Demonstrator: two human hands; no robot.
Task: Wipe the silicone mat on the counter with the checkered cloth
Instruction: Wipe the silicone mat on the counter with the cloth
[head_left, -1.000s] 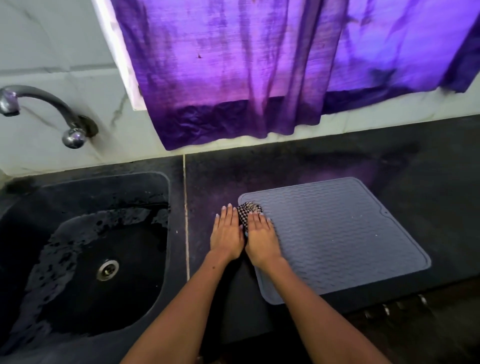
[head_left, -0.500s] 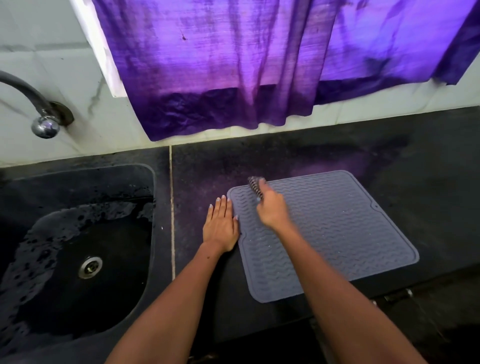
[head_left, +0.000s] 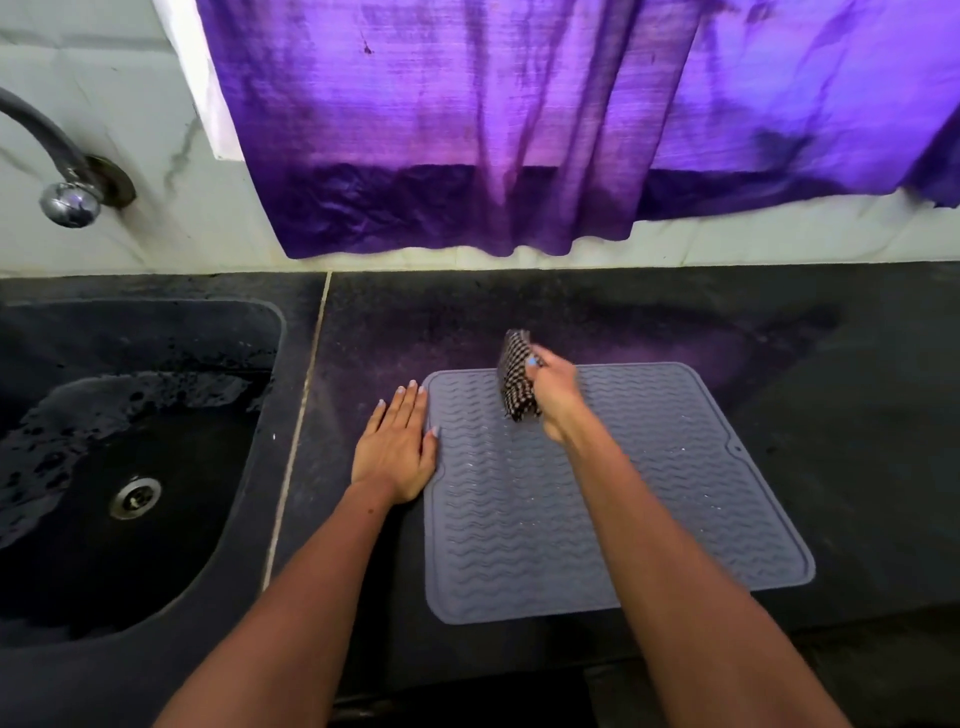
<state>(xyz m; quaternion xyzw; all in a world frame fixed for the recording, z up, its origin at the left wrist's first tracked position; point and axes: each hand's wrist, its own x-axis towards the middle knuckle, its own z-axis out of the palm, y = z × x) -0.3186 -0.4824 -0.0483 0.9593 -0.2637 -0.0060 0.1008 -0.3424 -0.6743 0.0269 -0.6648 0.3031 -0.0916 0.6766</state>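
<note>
A grey silicone mat (head_left: 675, 499) with a wavy ribbed surface lies flat on the dark counter (head_left: 857, 415). My right hand (head_left: 558, 400) grips a bunched black-and-white checkered cloth (head_left: 514, 376) over the mat's far left part; the cloth hangs from my fingers near the mat's back edge. My left hand (head_left: 397, 447) lies flat with straight fingers on the counter, its thumb side touching the mat's left edge. Small specks or droplets dot the mat's middle.
A dark wet sink (head_left: 130, 467) with a metal drain (head_left: 135, 498) is sunk into the counter at the left. A chrome tap (head_left: 70, 202) juts from the white wall above it. A purple curtain (head_left: 519, 130) hangs over the back wall.
My right hand took the cloth from the mat's left corner and moved it toward the mat's back edge, lifting it up. My left hand stayed flat beside the mat's left edge.
</note>
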